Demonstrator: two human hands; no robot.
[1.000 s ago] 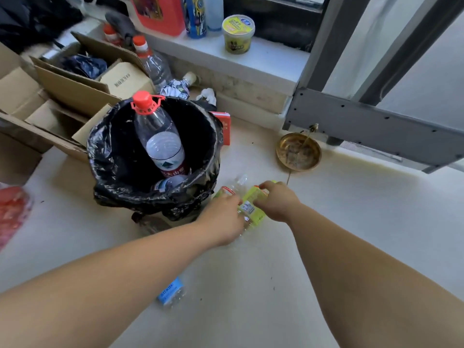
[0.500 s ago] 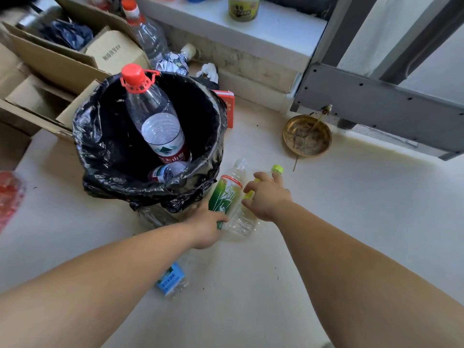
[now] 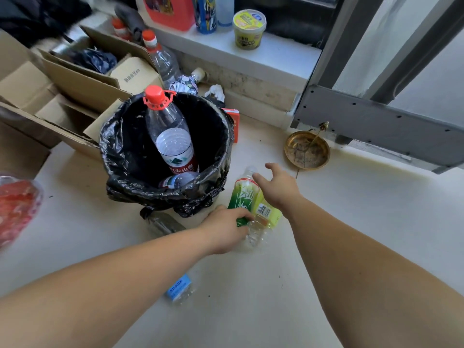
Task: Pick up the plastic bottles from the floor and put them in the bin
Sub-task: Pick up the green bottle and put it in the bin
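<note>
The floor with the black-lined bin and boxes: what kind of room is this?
Probably a storage or utility corner of a home, beside a sliding door. Open brown cardboard boxes crowd the pale floor, a white ledge holds a red plastic jug, and a black-bagged waste bin stands among loose bottles.

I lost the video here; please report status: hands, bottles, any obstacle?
Left hand gripping green bottle on floor. Right hand open above yellow bottle. Bin close by, nothing blocking.
</note>
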